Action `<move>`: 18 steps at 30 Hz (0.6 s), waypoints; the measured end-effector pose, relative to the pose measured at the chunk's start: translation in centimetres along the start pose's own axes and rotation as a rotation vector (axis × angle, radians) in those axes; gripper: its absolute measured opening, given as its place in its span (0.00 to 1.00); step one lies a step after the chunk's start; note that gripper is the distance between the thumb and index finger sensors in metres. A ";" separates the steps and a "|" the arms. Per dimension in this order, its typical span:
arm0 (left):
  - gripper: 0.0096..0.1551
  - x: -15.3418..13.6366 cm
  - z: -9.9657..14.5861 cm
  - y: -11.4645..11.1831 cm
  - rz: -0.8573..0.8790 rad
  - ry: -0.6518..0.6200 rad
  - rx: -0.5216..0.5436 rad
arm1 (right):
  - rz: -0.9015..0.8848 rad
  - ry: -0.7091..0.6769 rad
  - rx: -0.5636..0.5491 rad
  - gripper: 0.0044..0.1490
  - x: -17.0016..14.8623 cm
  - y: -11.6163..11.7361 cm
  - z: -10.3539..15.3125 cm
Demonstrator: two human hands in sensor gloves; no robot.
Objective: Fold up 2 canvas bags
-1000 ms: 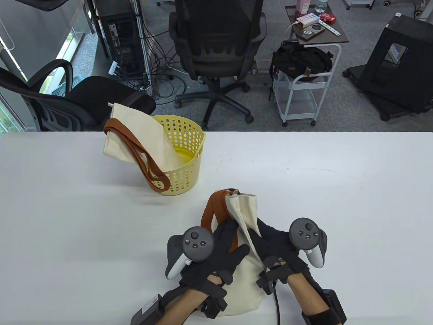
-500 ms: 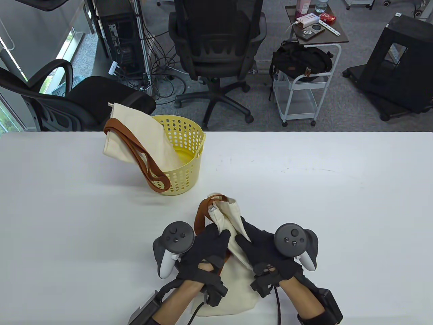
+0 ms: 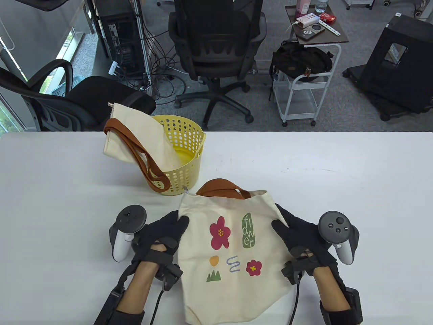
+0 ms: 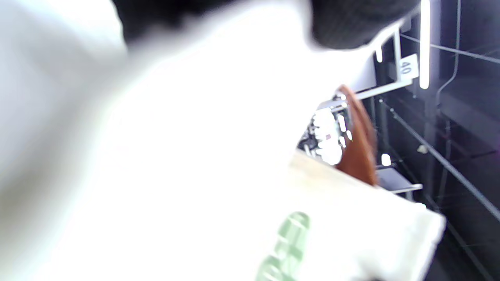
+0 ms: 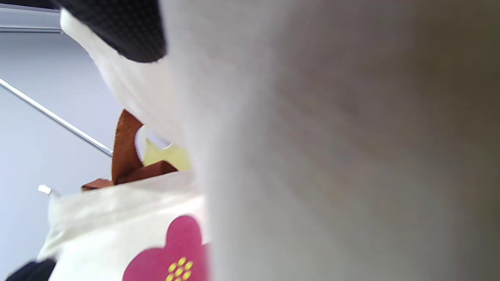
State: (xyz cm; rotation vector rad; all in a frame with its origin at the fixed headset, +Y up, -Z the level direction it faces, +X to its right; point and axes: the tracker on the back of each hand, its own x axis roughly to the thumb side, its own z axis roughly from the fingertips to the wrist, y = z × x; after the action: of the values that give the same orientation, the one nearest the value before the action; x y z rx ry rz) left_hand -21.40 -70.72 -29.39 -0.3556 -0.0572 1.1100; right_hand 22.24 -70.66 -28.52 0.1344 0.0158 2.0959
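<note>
A cream canvas bag (image 3: pixel 233 257) with flower prints and brown handles (image 3: pixel 218 188) is spread out, print side up, at the table's front. My left hand (image 3: pixel 169 226) grips its left edge near the top. My right hand (image 3: pixel 287 226) grips its right edge near the top. The bag fills both wrist views (image 4: pixel 234 195) (image 5: pixel 312 156), blurred. A second cream bag (image 3: pixel 135 142) with a brown strap hangs out of a yellow basket (image 3: pixel 189 152) at the table's back left.
The white table (image 3: pixel 338 186) stretches to the right and left of the bag. Office chairs, a white cart and a computer stand on the floor beyond the far edge.
My hands have moved apart to the left and right. The bag, bunched up between them before, is now pulled open flat with its printed face up.
</note>
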 end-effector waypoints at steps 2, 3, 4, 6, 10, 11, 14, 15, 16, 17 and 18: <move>0.24 -0.6 -0.2 0.7 -0.084 0.041 0.036 | -0.013 0.027 -0.019 0.29 -0.7 -0.6 -0.1; 0.24 -0.9 -0.4 0.8 -0.135 0.061 0.060 | 0.001 0.057 -0.028 0.28 -1.1 -0.9 -0.1; 0.24 -1.1 -0.5 0.8 -0.166 0.073 0.073 | 0.016 0.075 -0.032 0.28 -1.2 -0.9 -0.1; 0.24 -1.5 -0.9 0.8 -0.262 0.109 0.119 | 0.124 0.162 -0.076 0.28 -1.6 -1.0 -0.1; 0.24 -1.9 -1.8 -0.1 -0.520 0.145 0.161 | 0.452 0.197 -0.112 0.29 -1.4 -0.4 -0.2; 0.25 -2.0 -1.9 -0.3 -0.553 0.150 0.169 | 0.496 0.196 -0.114 0.29 -1.4 -0.1 -0.3; 0.25 -2.1 -2.5 -1.4 -0.662 0.166 0.194 | 0.628 0.204 -0.101 0.29 -1.3 1.1 -0.5; 0.25 -2.1 -2.7 -1.9 -0.696 0.166 0.212 | 0.673 0.209 -0.105 0.29 -1.1 1.5 -0.5; 0.25 -2.2 -2.9 -2.3 -0.723 0.164 0.221 | 0.708 0.212 -0.109 0.29 -1.0 1.7 -0.5; 0.25 -2.2 -3.2 -2.8 -0.772 0.168 0.233 | 0.772 0.218 -0.104 0.29 -0.9 2.0 -0.6; 0.26 -2.1 -3.4 -3.2 -0.810 0.171 0.242 | 0.802 0.224 -0.102 0.30 -0.9 2.2 -0.6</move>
State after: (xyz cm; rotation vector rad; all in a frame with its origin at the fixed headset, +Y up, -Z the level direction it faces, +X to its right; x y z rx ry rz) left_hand -18.86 -74.71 -31.29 -0.1759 0.0806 0.2762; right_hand 20.75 -72.48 -29.01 -0.1912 -0.0131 2.8964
